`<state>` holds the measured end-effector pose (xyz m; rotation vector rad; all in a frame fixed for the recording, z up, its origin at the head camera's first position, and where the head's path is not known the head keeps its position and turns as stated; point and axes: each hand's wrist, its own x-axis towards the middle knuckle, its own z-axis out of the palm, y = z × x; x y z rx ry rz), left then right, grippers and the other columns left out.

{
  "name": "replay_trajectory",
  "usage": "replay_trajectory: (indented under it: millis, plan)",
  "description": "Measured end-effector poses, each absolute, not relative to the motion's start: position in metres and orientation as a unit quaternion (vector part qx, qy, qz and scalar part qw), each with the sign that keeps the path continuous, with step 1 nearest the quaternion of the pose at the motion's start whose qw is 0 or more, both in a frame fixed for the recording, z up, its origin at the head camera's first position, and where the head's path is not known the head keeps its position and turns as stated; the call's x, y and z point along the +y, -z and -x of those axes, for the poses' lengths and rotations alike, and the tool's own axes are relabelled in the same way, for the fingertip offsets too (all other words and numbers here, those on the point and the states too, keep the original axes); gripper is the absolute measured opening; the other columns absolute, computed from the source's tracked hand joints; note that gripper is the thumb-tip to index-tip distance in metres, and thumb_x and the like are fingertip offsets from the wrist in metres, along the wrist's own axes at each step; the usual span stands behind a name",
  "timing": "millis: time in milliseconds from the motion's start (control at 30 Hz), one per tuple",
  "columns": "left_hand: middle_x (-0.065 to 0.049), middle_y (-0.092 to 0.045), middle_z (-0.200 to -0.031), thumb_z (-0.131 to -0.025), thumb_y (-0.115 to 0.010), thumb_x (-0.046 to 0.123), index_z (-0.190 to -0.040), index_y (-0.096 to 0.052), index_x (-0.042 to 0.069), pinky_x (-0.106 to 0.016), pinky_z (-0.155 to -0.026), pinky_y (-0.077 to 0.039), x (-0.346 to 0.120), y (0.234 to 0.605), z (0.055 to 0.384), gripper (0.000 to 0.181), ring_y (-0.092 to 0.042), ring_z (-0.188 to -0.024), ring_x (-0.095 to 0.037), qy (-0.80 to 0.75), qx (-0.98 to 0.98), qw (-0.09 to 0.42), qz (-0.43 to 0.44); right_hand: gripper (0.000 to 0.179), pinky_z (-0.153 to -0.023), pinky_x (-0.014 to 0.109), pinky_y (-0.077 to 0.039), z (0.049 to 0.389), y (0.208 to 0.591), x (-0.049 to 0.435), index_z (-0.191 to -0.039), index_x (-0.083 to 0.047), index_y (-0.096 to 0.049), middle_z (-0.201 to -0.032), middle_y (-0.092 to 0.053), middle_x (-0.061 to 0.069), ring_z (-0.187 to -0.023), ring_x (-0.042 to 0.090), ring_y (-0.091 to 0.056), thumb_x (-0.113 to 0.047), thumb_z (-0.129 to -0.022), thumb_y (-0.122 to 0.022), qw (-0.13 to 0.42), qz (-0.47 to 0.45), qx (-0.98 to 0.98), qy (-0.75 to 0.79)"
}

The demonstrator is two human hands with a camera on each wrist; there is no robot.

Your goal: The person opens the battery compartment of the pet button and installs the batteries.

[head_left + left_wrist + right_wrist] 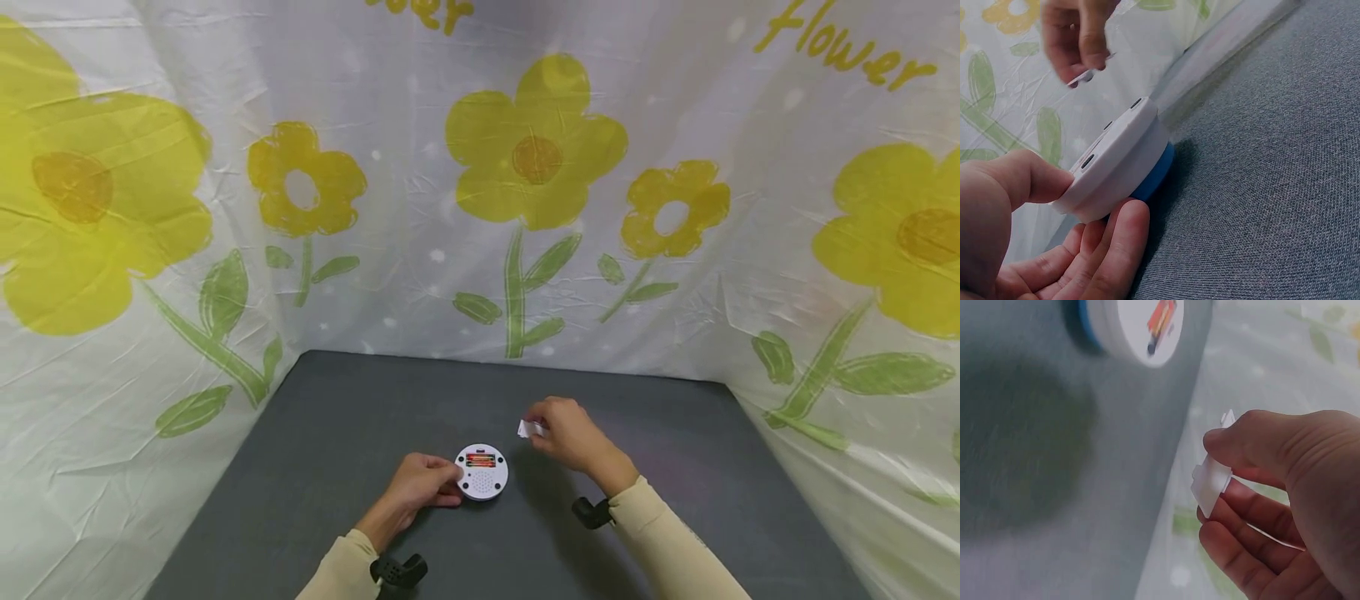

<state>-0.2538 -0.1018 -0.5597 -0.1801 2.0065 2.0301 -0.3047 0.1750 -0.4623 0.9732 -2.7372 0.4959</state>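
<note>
A round white device with a blue lower part lies on the dark table, its speaker holes and dark feet facing up. Batteries show in its uncovered compartment. My left hand grips the device at its left edge, thumb on top and fingers against the side, as the left wrist view shows. To the upper right, my right hand pinches a small white battery cover between thumb and fingers. Small tabs stick out along the cover's edge. This hand is raised over the table, apart from the device.
The dark grey table ends at a white curtain printed with yellow flowers, which closes off the back and both sides. Each wrist carries a black band with a camera.
</note>
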Motion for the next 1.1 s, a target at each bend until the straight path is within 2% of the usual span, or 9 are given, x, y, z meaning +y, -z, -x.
replay_trajectory:
  millis: [267, 533, 1100]
  plan:
    - [-0.010, -0.078, -0.085, -0.094, -0.075, 0.006, -0.111, -0.073, -0.012, -0.031, -0.068, -0.070, -0.102, 0.559, 0.252, 0.026, -0.076, -0.073, -0.016, -0.706, 0.691, 0.144, 0.059, 0.018, -0.070, 0.030, -0.060, 0.307, 0.468, 0.141, -0.107, -0.005, -0.082, -0.095, -0.075, 0.007, -0.084, 0.018, -0.069, -0.003, -0.089, -0.084, 0.075, -0.376, -0.909, -0.163]
    - [-0.010, -0.079, -0.085, -0.095, -0.074, 0.007, -0.110, -0.074, -0.011, -0.032, -0.068, -0.070, -0.103, 0.561, 0.254, 0.024, -0.077, -0.074, -0.016, -0.707, 0.690, 0.145, 0.061, 0.021, -0.074, 0.032, -0.061, 0.305, 0.470, 0.120, -0.111, -0.004, -0.082, -0.101, -0.077, 0.009, -0.089, 0.020, -0.070, -0.004, -0.090, -0.085, 0.039, -0.389, -0.906, -0.163]
    - [-0.009, -0.078, -0.081, -0.094, -0.073, 0.005, -0.107, -0.073, -0.011, -0.031, -0.068, -0.069, -0.104, 0.557, 0.252, 0.021, -0.077, -0.073, -0.016, -0.715, 0.682, 0.148, 0.051, 0.021, -0.077, 0.030, -0.063, 0.303, 0.482, 0.102, -0.110, -0.006, -0.082, -0.104, -0.079, 0.007, -0.094, 0.019, -0.071, -0.008, -0.090, -0.088, 0.018, -0.405, -0.900, -0.159]
